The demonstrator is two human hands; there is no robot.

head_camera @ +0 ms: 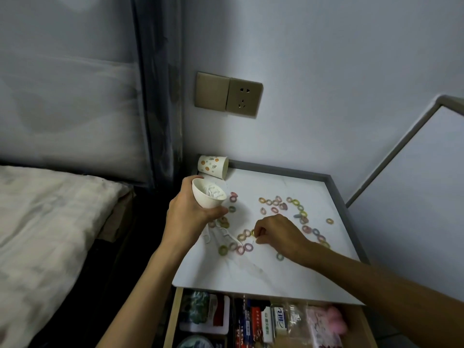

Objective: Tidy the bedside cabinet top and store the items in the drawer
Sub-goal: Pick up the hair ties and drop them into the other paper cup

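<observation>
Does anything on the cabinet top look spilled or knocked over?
Yes. The patterned paper cup lies on its side at the back left corner, and many small coloured rings are scattered loose across the cabinet top.

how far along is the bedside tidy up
Early. Done: the drawer is open, and the white cup in the left hand already holds some white pieces. In hand: the right hand reaches down among the coloured rings, fingers curled; what it pinches is unclear. Left: many rings and a few white picks lie on the cabinet top, plus a patterned cup on its side.
</observation>
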